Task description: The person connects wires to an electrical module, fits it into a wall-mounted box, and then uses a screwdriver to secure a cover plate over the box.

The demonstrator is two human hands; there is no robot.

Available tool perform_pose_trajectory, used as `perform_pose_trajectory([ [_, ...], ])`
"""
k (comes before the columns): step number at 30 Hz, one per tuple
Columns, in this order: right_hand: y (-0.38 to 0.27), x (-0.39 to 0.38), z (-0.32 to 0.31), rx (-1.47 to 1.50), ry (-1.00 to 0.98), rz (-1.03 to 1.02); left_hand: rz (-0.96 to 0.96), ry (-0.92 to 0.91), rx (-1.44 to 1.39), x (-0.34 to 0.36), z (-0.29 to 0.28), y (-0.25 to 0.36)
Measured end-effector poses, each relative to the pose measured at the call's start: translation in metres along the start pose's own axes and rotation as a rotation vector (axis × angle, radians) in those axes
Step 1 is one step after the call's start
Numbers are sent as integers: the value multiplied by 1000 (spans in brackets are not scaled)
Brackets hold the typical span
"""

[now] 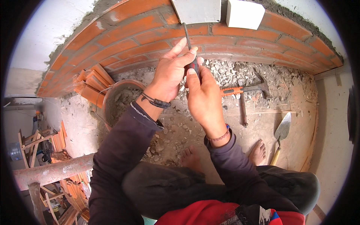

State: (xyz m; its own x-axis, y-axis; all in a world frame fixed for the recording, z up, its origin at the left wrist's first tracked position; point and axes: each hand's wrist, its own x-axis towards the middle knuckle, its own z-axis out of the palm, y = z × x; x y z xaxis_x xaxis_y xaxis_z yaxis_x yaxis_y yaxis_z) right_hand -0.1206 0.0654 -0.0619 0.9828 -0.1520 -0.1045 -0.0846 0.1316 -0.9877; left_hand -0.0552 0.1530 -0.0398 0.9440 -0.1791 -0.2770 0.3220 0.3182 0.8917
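A screwdriver [188, 37] with a dark red-and-black handle points up at the brick wall. Its tip meets the lower left edge of a grey box cover [198, 10] set in the bricks. My right hand [204, 92] is closed around the handle's lower end. My left hand [170, 69] steadies the upper handle and shaft between thumb and fingers, with one finger stretched up beside the shaft; part of its grip is hidden. Right of the grey cover sits a white box [245, 14], apart from both hands.
The curved-looking brick wall [146, 32] spans the far side. A mortar bucket [125, 83] and stacked bricks [92, 86] stand left. On the rubble-strewn floor lie an orange-handled claw hammer [240, 90], a chisel-like metal bar [243, 110] and a trowel [282, 129]. My bare feet are close below.
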Motion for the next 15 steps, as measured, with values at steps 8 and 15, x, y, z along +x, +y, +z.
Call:
perform_pose_trajectory([
  [8,-11,1,-5,1017,-229,431,-85,-120,58,-2,-8,6],
  [15,5,0,5,270,-25,181,-24,-49,151,2,-8,5],
])
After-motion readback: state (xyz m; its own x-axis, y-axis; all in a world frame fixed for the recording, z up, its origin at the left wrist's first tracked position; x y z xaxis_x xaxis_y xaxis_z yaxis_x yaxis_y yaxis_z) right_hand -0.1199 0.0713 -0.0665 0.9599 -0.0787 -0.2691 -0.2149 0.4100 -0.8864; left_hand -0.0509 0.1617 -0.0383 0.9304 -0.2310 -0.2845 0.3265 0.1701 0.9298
